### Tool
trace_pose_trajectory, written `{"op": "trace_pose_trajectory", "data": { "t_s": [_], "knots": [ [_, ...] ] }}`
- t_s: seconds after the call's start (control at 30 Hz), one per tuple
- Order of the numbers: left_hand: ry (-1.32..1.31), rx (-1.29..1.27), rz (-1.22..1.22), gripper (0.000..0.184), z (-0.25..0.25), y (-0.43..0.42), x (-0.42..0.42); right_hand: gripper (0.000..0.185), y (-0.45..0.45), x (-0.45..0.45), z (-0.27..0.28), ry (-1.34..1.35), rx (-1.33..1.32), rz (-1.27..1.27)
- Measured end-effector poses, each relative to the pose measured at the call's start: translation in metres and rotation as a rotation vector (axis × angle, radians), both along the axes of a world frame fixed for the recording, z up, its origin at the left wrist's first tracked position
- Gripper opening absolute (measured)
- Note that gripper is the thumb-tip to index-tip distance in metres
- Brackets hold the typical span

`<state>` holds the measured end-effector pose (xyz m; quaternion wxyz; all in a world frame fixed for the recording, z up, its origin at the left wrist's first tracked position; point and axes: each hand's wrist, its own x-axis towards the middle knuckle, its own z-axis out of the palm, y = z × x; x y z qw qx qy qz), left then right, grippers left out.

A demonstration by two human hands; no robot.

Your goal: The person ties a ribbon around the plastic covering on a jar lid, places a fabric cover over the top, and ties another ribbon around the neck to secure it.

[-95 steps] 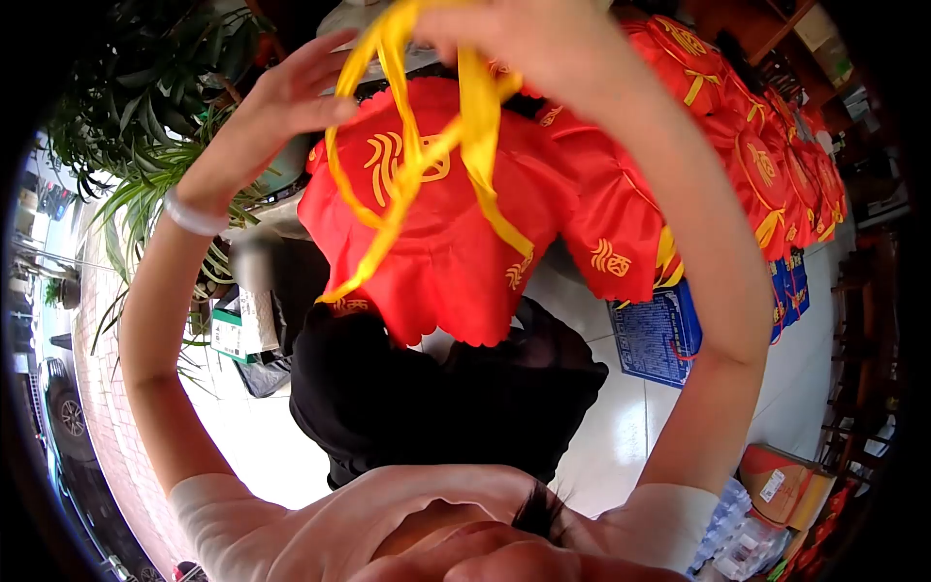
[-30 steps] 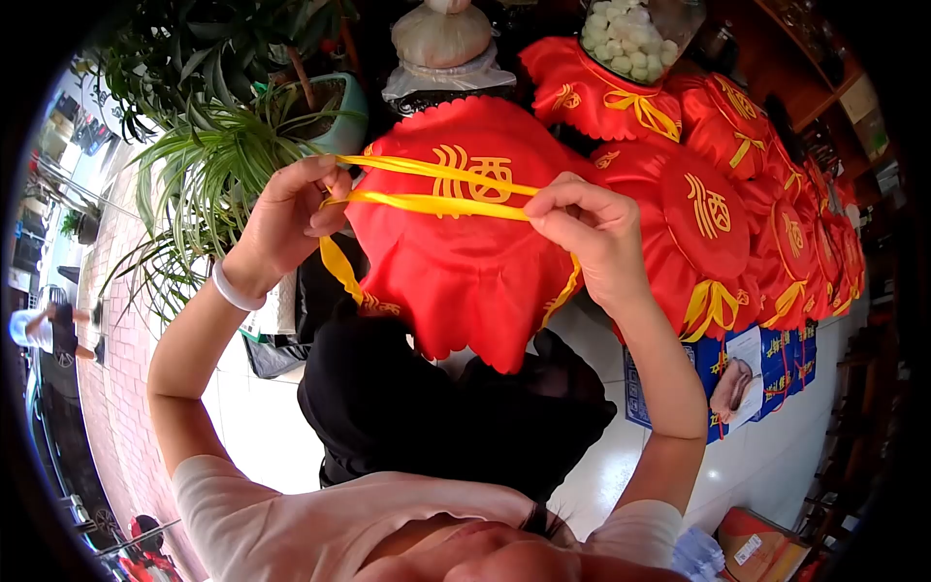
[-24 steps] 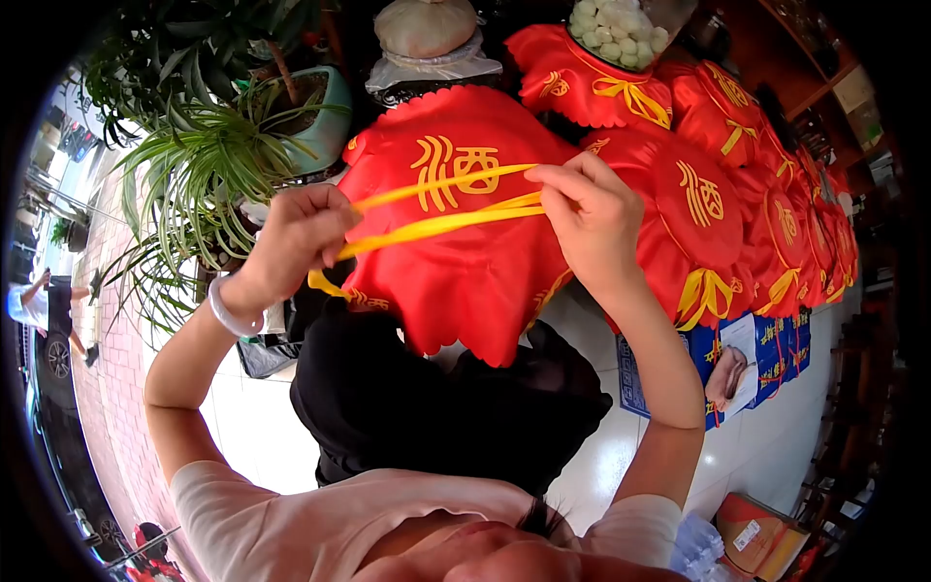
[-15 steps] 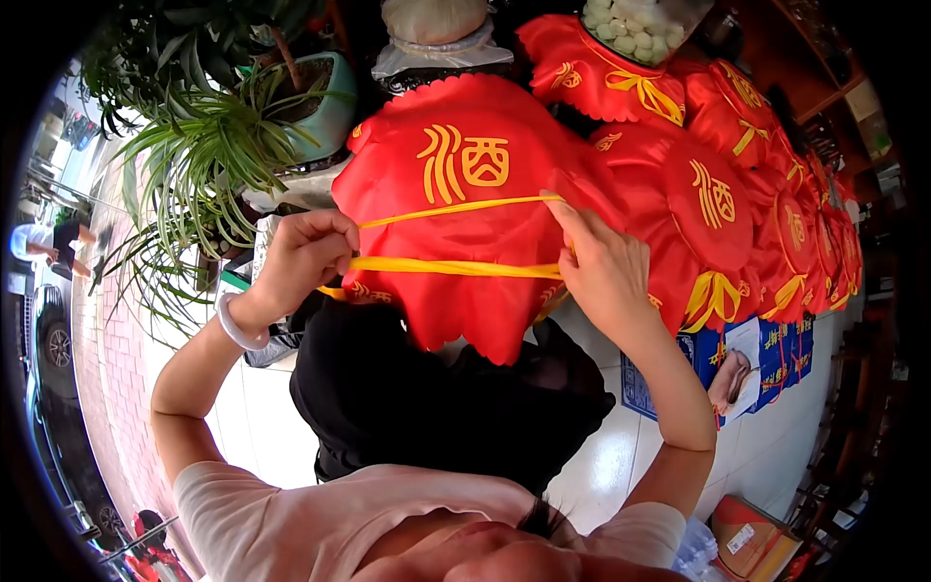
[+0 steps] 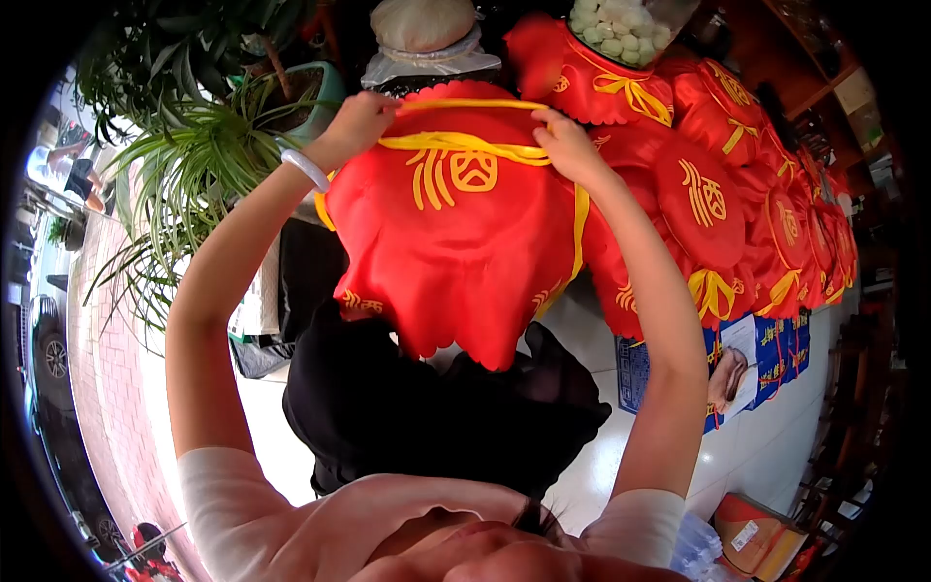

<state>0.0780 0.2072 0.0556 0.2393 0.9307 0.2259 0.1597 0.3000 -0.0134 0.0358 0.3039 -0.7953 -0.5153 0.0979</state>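
A red cloth cover (image 5: 446,252) with a yellow printed character and a scalloped edge lies draped in front of me; what it covers is hidden. Over its far part, a yellow ribbon (image 5: 465,146) is stretched between my two hands in more than one strand. My left hand (image 5: 364,124), with a pale bangle on the wrist, grips the ribbon at the left. At the right, my right hand (image 5: 567,144) pinches it between thumb and fingers. Loose ribbon ends hang down on both sides of the cloth.
Several red-covered jars (image 5: 703,199) with yellow bows stand to the right. Behind are a cloth-topped jar (image 5: 424,24) and a clear jar of pale green balls (image 5: 621,34). Potted plants (image 5: 208,145) crowd the left. Blue printed boxes (image 5: 776,359) and a cardboard box (image 5: 756,538) sit on the floor.
Both hands have moved away from my body, carrying the ribbon from the near part of the cloth to beyond the printed character. My arms are stretched out further.
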Motion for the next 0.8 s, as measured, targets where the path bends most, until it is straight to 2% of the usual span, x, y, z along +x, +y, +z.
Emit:
{"op": "trace_pose_trajectory", "data": {
  "t_s": [0.07,0.1,0.17,0.2,0.23,0.3,0.33,0.43,0.5,0.57,0.63,0.73,0.8],
  "knots": [
    [0.070,-0.155,-0.094,0.028,-0.023,0.015,0.002,0.036,0.005,0.004,-0.008,0.155,-0.084,0.045],
    [0.072,-0.153,-0.098,0.028,-0.018,0.010,0.001,0.036,0.004,0.006,-0.009,0.157,-0.082,0.041],
    [0.218,-0.439,0.021,0.028,0.003,-0.009,-0.005,0.042,-0.002,0.003,-0.004,0.428,-0.141,0.084],
    [0.217,-0.573,0.054,0.029,0.006,-0.010,-0.008,0.048,-0.008,-0.009,0.014,0.520,-0.215,0.029],
    [0.223,-0.582,0.057,0.029,-0.005,-0.006,-0.012,0.048,-0.014,-0.012,0.012,0.527,-0.224,0.030],
    [0.033,-0.426,-0.076,0.032,-0.029,0.004,-0.019,0.053,-0.027,-0.014,0.008,0.579,-0.168,0.072],
    [0.159,-0.424,-0.035,0.038,-0.002,-0.017,-0.029,0.056,-0.038,-0.027,0.023,0.630,-0.194,0.072],
    [0.145,-0.427,-0.076,0.043,0.000,-0.028,-0.051,0.058,-0.054,-0.036,0.009,0.686,-0.061,0.139],
    [0.142,-0.471,-0.053,0.049,-0.007,-0.032,-0.060,0.061,-0.065,-0.043,0.006,0.707,-0.080,0.119],
    [0.151,-0.640,0.071,0.053,0.002,-0.051,-0.072,0.059,-0.072,-0.048,0.002,0.707,-0.117,0.169],
    [0.129,-0.732,0.063,0.059,0.000,-0.063,-0.081,0.062,-0.076,-0.061,0.000,0.687,-0.148,0.149],
    [0.071,-0.912,0.184,0.066,0.001,-0.088,-0.089,0.068,-0.087,-0.080,-0.007,0.568,-0.114,0.040],
    [0.027,-0.876,0.151,0.070,-0.001,-0.107,-0.094,0.073,-0.094,-0.094,-0.011,0.468,-0.115,-0.020]
  ]
}}
